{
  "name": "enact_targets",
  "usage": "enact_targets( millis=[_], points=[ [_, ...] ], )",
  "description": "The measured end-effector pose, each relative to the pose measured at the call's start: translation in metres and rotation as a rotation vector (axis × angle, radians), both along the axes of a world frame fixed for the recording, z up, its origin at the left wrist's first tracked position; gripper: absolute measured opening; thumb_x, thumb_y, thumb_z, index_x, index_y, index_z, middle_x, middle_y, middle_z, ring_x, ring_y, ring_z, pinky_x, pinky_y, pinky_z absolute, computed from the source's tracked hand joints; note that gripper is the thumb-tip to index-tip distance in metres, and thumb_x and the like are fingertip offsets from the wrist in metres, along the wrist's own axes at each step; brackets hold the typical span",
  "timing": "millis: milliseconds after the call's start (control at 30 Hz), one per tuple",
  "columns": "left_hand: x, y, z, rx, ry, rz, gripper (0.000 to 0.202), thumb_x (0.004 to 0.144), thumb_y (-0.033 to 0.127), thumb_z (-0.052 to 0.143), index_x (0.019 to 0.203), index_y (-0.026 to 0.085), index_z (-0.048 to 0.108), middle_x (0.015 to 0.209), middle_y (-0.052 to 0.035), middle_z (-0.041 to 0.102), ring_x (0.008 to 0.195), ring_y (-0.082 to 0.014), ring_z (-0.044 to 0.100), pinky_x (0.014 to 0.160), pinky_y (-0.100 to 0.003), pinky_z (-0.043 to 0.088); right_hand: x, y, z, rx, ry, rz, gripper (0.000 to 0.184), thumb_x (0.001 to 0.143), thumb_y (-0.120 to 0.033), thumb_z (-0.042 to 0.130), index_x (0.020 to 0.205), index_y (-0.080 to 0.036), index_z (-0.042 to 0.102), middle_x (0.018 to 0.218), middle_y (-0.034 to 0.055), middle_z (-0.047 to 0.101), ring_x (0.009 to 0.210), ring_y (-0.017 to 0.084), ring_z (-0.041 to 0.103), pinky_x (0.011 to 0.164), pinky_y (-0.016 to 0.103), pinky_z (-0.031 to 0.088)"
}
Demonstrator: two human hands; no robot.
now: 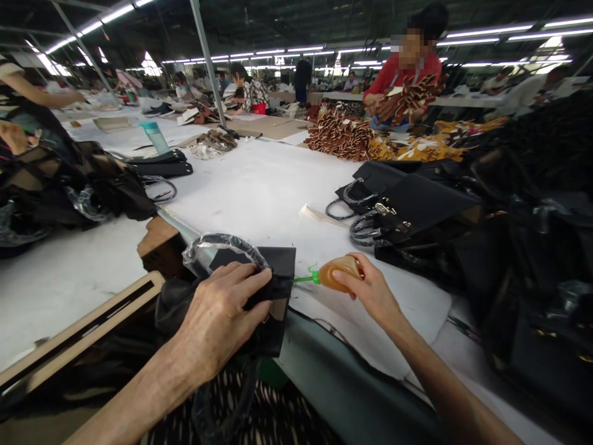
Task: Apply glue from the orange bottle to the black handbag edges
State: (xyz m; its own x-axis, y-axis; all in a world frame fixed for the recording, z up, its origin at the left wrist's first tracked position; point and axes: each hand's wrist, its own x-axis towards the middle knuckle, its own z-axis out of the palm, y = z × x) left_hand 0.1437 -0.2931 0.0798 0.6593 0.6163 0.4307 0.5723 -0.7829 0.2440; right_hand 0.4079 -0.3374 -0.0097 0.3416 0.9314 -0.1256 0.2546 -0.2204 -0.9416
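My left hand (229,309) is closed over a black handbag (282,266) at the table's near edge, pressing on its top beside a plastic-wrapped handle (227,240). The bag's lower part is partly hidden by my hand and forearm. In my right hand (370,284) is a squeeze bottle (334,274) of amber liquid, lying nearly level. Its thin green nozzle (304,279) points left, with the tip at or very near the bag's right edge; contact I cannot tell.
More black handbags (417,207) lie piled on the right, others (78,179) on the left. A teal-lidded bottle (155,137) stands at the back left. Across the white table (259,185), a person in red (435,68) holds brown pieces beside a brown stack (340,136).
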Motion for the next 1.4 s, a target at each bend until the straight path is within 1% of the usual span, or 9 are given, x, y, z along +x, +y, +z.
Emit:
enact_targets(
  millis=[300,467,633,767,1000,1200,1400],
  points=[
    [-0.004,-0.004,-0.004,-0.019,-0.012,0.008,0.024,0.081,0.018,0.058,0.104,0.014,0.064,0.091,-0.0077,0.066,0.083,-0.0211,0.061,0.071,-0.033,0.053,0.000,0.000,0.003,0.032,0.045,-0.025,0.033,0.076,-0.039,0.067,0.100,-0.021,0.052,0.068,-0.0046,0.055,0.050,0.011,0.043,0.044,0.023,0.036],
    [-0.006,-0.004,-0.004,-0.043,0.005,-0.011,0.026,0.083,0.018,0.056,0.107,0.014,0.063,0.093,-0.0085,0.065,0.088,-0.0218,0.060,0.074,-0.033,0.052,0.000,-0.001,0.007,0.036,0.058,-0.035,0.032,0.077,-0.038,0.065,0.101,-0.021,0.052,0.072,-0.0035,0.056,0.053,0.012,0.046,0.044,0.024,0.038],
    [-0.007,-0.004,-0.001,-0.045,0.017,-0.034,0.027,0.083,0.016,0.055,0.108,0.010,0.062,0.093,-0.0096,0.064,0.084,-0.0208,0.060,0.073,-0.033,0.052,-0.002,-0.003,0.007,0.006,0.050,0.001,0.033,0.076,-0.038,0.067,0.101,-0.022,0.052,0.072,-0.0032,0.057,0.053,0.012,0.046,0.044,0.024,0.037],
    [-0.005,-0.003,0.002,-0.047,0.031,-0.038,0.025,0.083,0.016,0.055,0.106,0.010,0.063,0.092,-0.0092,0.064,0.083,-0.0207,0.060,0.071,-0.032,0.052,-0.002,-0.006,0.008,-0.012,0.040,0.023,0.035,0.075,-0.039,0.068,0.101,-0.022,0.053,0.072,-0.0033,0.056,0.053,0.013,0.046,0.044,0.024,0.038],
    [-0.007,0.000,0.003,-0.087,0.051,-0.032,0.026,0.084,0.020,0.054,0.108,0.011,0.063,0.093,-0.0092,0.063,0.086,-0.0212,0.061,0.074,-0.032,0.052,-0.001,-0.015,0.016,-0.044,0.048,0.066,0.036,0.074,-0.040,0.069,0.101,-0.022,0.053,0.074,-0.0028,0.056,0.057,0.014,0.047,0.043,0.024,0.038],
    [-0.006,0.000,0.003,-0.113,0.059,-0.016,0.026,0.084,0.019,0.054,0.106,0.012,0.064,0.090,-0.0086,0.063,0.084,-0.0212,0.061,0.073,-0.033,0.052,-0.005,-0.024,0.024,-0.063,0.066,0.097,0.031,0.075,-0.035,0.066,0.099,-0.021,0.054,0.072,-0.0029,0.056,0.056,0.013,0.046,0.045,0.024,0.037],
    [-0.004,0.001,0.004,-0.104,0.051,-0.021,0.025,0.083,0.019,0.055,0.106,0.013,0.064,0.091,-0.0080,0.064,0.084,-0.0201,0.061,0.073,-0.032,0.052,-0.009,-0.032,0.031,-0.083,0.080,0.121,0.028,0.075,-0.035,0.065,0.098,-0.021,0.055,0.073,-0.0017,0.057,0.060,0.016,0.048,0.047,0.025,0.037]
  ],
)
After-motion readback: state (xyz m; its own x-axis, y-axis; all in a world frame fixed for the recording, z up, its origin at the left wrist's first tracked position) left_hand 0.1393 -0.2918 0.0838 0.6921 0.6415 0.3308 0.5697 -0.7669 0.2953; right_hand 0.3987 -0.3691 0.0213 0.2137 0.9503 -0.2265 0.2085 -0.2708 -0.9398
